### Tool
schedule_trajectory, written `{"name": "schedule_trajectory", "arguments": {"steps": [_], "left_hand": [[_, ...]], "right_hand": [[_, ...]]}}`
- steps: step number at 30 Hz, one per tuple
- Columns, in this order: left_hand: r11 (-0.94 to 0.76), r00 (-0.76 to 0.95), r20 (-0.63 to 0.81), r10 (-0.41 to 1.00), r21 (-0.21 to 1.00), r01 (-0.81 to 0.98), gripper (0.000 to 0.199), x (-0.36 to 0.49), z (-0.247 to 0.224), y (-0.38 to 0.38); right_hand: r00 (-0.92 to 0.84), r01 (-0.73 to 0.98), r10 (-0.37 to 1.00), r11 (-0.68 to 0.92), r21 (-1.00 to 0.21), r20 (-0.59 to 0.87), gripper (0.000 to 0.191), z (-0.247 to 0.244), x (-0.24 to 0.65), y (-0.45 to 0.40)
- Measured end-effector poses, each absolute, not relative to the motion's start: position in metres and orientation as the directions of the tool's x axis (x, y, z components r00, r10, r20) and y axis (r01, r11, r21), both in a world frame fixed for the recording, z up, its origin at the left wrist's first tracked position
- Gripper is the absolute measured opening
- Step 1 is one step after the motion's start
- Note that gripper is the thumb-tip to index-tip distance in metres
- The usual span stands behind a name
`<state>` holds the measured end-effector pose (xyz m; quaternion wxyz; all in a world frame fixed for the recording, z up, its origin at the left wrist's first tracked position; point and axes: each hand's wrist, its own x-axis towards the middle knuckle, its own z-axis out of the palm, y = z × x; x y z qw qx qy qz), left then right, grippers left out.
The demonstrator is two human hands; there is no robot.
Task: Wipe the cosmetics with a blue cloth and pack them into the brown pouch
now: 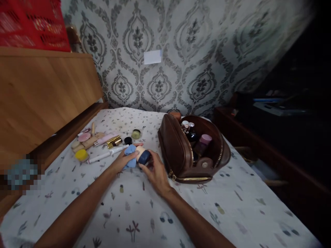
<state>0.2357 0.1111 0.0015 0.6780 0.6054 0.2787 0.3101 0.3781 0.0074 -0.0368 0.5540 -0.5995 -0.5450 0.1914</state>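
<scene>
A small cream-coloured jar with a dark blue lid [143, 156] is held tilted between my two hands, above the patterned sheet. My left hand [123, 161] is closed around the jar's pale end, with a light blue cloth [131, 151] bunched between palm and jar. The fingers of my right hand [157, 172] are closed on the blue lid from the right. Just beyond the hands lie a round black lid or pot [128, 141] and a small jar of greenish content [136, 134]. An open brown toiletry bag [176, 146] stands right of my right hand.
Bottles and a pink-capped container [206, 139] stand inside the bag. To the left lie gold lipstick tubes [113, 141], a white pen-like stick [106, 155], a yellow-lidded jar [81, 155] and a pink tube [104, 138]. A wooden cabinet [46, 82] borders the left side.
</scene>
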Motion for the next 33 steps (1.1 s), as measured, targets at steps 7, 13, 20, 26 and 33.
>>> {"name": "schedule_trajectory", "arguments": {"steps": [7, 13, 20, 26, 33], "left_hand": [[0.095, 0.627, -0.010, 0.779, 0.990, -0.101, 0.049, 0.241, -0.014, 0.117], [0.127, 0.642, -0.021, 0.766, 0.985, -0.119, 0.055, 0.244, -0.025, 0.122], [0.162, 0.617, -0.087, 0.782, 0.984, -0.067, 0.040, 0.243, -0.020, 0.120], [0.126, 0.698, -0.039, 0.715, 0.989, -0.075, 0.035, 0.235, -0.019, 0.127], [0.128, 0.692, -0.009, 0.722, 0.984, -0.121, 0.041, 0.236, -0.032, 0.131]], "right_hand": [[0.209, 0.645, 0.835, 0.273, -0.714, 0.509, 0.052, -0.041, 0.380, 0.006], [0.331, 0.547, 0.854, 0.172, -0.819, 0.401, 0.071, -0.038, 0.378, 0.007], [0.408, 0.366, 0.882, 0.081, -0.927, 0.237, 0.072, -0.037, 0.375, 0.009], [0.453, 0.396, 0.864, 0.026, -0.918, 0.220, 0.083, -0.038, 0.376, 0.014], [0.454, 0.391, 0.853, 0.069, -0.918, 0.258, 0.097, -0.040, 0.372, 0.010]]}}
